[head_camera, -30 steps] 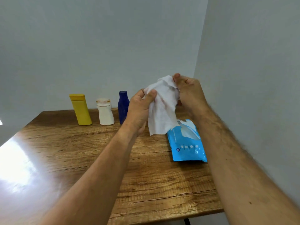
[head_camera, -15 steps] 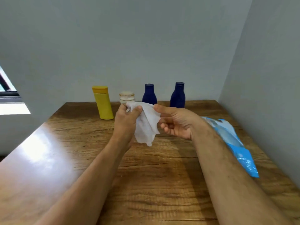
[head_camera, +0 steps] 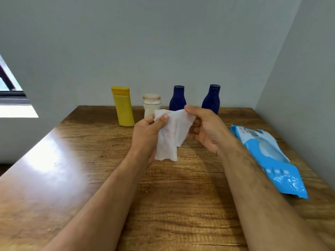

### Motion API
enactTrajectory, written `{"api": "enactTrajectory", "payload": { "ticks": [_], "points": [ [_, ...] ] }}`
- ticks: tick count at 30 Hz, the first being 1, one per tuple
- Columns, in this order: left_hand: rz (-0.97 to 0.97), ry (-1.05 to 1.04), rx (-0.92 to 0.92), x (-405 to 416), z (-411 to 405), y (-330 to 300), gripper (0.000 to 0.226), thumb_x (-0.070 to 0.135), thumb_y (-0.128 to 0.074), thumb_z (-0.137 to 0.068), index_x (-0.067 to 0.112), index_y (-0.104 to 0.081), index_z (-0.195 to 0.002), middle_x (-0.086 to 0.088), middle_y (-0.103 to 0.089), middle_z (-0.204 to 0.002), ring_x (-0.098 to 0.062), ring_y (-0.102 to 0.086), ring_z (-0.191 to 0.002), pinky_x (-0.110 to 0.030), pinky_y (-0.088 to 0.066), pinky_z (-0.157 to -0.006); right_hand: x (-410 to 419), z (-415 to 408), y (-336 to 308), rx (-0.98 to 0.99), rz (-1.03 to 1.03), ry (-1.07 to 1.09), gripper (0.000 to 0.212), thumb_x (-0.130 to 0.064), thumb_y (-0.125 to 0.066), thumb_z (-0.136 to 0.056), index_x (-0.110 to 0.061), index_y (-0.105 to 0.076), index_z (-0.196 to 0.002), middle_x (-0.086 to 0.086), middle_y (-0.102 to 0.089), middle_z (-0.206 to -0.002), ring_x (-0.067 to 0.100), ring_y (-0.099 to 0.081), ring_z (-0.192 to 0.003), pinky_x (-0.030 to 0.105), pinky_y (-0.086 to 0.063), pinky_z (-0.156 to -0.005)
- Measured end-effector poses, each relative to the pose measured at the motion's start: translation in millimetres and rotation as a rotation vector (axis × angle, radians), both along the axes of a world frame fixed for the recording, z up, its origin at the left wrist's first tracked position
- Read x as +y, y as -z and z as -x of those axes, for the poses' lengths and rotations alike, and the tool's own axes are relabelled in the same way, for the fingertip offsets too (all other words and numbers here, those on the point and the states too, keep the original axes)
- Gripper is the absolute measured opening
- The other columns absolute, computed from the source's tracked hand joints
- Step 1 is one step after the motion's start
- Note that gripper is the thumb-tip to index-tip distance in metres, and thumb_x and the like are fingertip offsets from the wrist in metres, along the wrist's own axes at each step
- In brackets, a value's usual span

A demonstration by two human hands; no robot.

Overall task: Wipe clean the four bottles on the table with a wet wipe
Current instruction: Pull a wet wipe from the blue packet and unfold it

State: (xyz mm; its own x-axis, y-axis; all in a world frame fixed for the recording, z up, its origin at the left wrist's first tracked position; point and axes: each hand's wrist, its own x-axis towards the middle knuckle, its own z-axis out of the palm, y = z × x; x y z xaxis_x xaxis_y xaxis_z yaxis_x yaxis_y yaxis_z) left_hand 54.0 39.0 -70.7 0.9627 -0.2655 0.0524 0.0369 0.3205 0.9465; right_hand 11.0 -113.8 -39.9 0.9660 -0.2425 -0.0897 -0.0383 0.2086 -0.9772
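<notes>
While both hands pinch the wet wipe (head_camera: pixel 170 134) taut, left hand (head_camera: pixel 147 132) and right hand (head_camera: pixel 208 129), the four upright bottles (head_camera: pixel 123 106) line the table (head_camera: pixel 54 169) at twelve o'clock, the white one nearest the left.

Two bare forearms come up from the bottom edge of the view, both uncovered down to where the frame cuts them off; no sleeve or cuff shows on either. The right forearm carries sparse dark hair along its length, thickest near the wrist, while the left forearm looks smoother. The left hand (head_camera: pixel 147 132) and the right hand (head_camera: pixel 206 128) are both ungloved, with short, plain nails. The wrists and fingers bear no watch, band or ring.
</notes>
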Motion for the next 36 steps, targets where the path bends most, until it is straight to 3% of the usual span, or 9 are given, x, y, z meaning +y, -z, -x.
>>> {"api": "enactTrajectory", "payload": {
  "ticks": [5,9,14,16,18,21,24,29,36],
  "points": [
    [0.129,0.043,0.099,-1,9,1,0.029,0.014,-0.063,-0.097,0.001,-0.065,-0.122,-0.021,-0.072,-0.115,-0.038,-0.069,-0.109,-0.056,-0.053,-0.098,3,10,5,0.010,-0.143,-0.112,0.038,-0.007,-0.076,-0.080,0.001,-0.066,-0.116,0.017,-0.073,-0.110,0.031,-0.071,-0.101,0.042,-0.060,-0.080],
    [0.055,0.090,-0.034,5,14,-9,0.030,0.007,-0.067,-0.090,0.002,-0.067,-0.119,-0.016,-0.075,-0.109,-0.032,-0.073,-0.102,-0.040,-0.061,-0.079,-1,12,0,-0.121,-0.155,-0.057,0.024,0.001,-0.072,-0.082,0.005,-0.070,-0.106,0.019,-0.074,-0.103,0.031,-0.072,-0.097,0.043,-0.060,-0.082],
    [-0.330,-0.314,-0.992,15,25,-12,0.023,-0.002,-0.075,-0.085,0.011,-0.074,-0.103,0.005,-0.074,-0.086,-0.014,-0.072,-0.081,-0.027,-0.059,-0.067,-5,16,-8,-0.426,0.021,-0.034,0.017,0.013,-0.059,-0.087,0.004,-0.071,-0.094,0.016,-0.071,-0.091,0.030,-0.068,-0.088,0.045,-0.057,-0.082],
    [-0.356,-0.458,-1.124,17,19,-10,0.009,-0.005,-0.071,-0.086,0.000,-0.075,-0.092,-0.005,-0.074,-0.082,-0.023,-0.070,-0.074,-0.037,-0.059,-0.064,-8,15,-9,-0.507,0.098,-0.035,0.027,0.020,-0.053,-0.085,0.001,-0.072,-0.083,0.008,-0.071,-0.082,0.024,-0.067,-0.081,0.035,-0.058,-0.075],
    [-0.408,-0.476,-1.056,17,8,-7,0.007,-0.005,-0.066,-0.085,-0.006,-0.072,-0.083,-0.015,-0.071,-0.074,-0.033,-0.067,-0.069,-0.048,-0.055,-0.057,-11,13,-8,-0.553,0.184,-0.027,0.043,0.024,-0.052,-0.081,-0.010,-0.076,-0.071,-0.001,-0.069,-0.078,0.016,-0.065,-0.078,0.028,-0.055,-0.071],
    [-0.308,-0.350,-0.873,11,0,-1,0.023,-0.009,-0.060,-0.089,0.004,-0.071,-0.074,-0.002,-0.068,-0.066,-0.021,-0.058,-0.059,-0.037,-0.049,-0.050,-15,12,-4,-0.583,0.374,0.026,0.058,0.025,-0.055,-0.076,-0.026,-0.077,-0.062,-0.014,-0.064,-0.079,0.005,-0.061,-0.080,0.022,-0.053,-0.075],
    [-0.227,-0.333,-0.857,14,4,-1,0.039,-0.022,-0.053,-0.086,0.008,-0.063,-0.065,0.006,-0.061,-0.061,-0.010,-0.052,-0.057,-0.029,-0.046,-0.050,-7,19,-2,-0.628,0.576,0.077,0.036,0.008,-0.064,-0.069,-0.026,-0.073,-0.058,-0.009,-0.057,-0.084,-0.005,-0.054,-0.078,0.011,-0.045,-0.070],
    [-0.276,-0.374,-1.102,28,8,-9,0.037,-0.021,-0.058,-0.082,0.011,-0.076,-0.087,0.009,-0.071,-0.104,-0.004,-0.069,-0.097,-0.023,-0.056,-0.074,-4,22,-3,-0.850,0.741,0.218,0.046,0.023,-0.058,-0.071,-0.022,-0.064,-0.062,-0.010,-0.058,-0.096,-0.003,-0.056,-0.091,0.009,-0.044,-0.075],
    [-0.151,-0.075,-0.622,26,-1,-16,0.060,-0.026,-0.040,-0.079,0.018,-0.079,-0.068,-0.004,-0.076,-0.100,-0.025,-0.070,-0.099,-0.034,-0.058,-0.077,-9,18,-5,-0.611,0.637,0.182,0.057,0.023,-0.045,-0.074,-0.024,-0.077,-0.068,-0.013,-0.069,-0.088,0.007,-0.063,-0.093,0.020,-0.052,-0.077]
  ]
}}
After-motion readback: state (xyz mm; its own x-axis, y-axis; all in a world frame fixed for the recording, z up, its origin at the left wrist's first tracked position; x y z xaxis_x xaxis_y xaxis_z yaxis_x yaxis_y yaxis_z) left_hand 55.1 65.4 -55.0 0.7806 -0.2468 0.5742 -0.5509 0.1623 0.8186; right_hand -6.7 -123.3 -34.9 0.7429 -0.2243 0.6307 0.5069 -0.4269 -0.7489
